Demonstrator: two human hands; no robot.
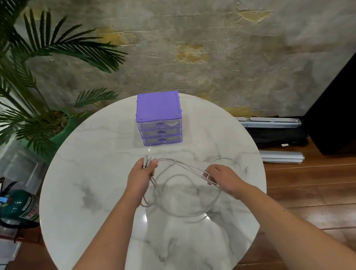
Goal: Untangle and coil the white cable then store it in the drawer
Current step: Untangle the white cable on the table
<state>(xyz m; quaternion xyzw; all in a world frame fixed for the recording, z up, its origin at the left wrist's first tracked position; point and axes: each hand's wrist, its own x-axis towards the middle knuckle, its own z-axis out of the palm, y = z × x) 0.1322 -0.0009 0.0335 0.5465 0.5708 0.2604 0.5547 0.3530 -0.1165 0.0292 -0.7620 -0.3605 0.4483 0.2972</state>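
White marble with grey veins forms the round table (94, 188), seen from above by the person working at it. A thin white cable (180, 201) lies in loose, overlapping loops on the table between two bare hands. The left hand (142, 176) grips a bundle of the cable's strands, with the plug ends poking out past the fingertips. The right hand (219, 177) pinches two strands that stretch across from the left hand, and the rest of the loops sag onto the marble below. Further back on the table, well apart from the cable, stands a small purple drawer unit (159, 119) with three clear drawers, all pushed in. Left of the table is a potted palm (23, 90), and lower left a green fire extinguisher (19, 208) stands on the floor.
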